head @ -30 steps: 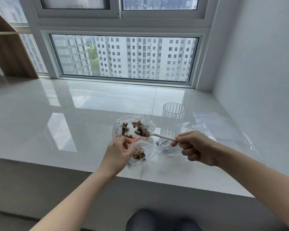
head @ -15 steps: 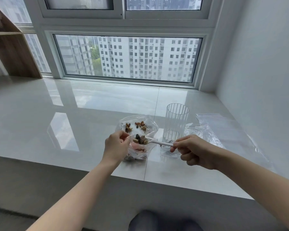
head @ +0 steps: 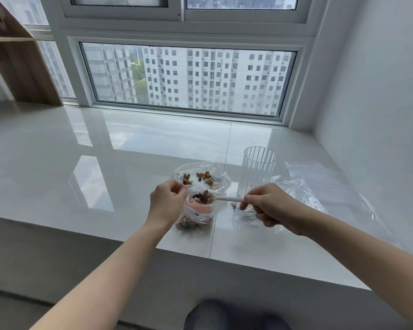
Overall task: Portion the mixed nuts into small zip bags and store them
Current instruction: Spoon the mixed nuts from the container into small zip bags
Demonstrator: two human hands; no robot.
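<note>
A large clear bag (head: 221, 177) with a few mixed nuts (head: 208, 178) lies on the white ledge. In front of it my left hand (head: 166, 203) pinches the rim of a small zip bag (head: 198, 216) with a pink strip, held open, nuts at its bottom. My right hand (head: 267, 206) grips a white spoon (head: 227, 199) by the handle. Its bowl, heaped with nuts (head: 203, 196), hovers over the small bag's mouth. Another small bag (head: 244, 216) with some nuts lies under my right hand, partly hidden.
A tall ribbed clear glass (head: 256, 172) stands just behind my right hand. Several empty clear zip bags (head: 320, 184) lie to the right near the wall. The ledge's front edge (head: 224, 258) runs close below the bags. A wooden shelf (head: 17, 67) stands far left.
The spoon has come out of the large bag with a load of nuts and moved toward me over the small bag. My left hand lifted the small bag's rim.
</note>
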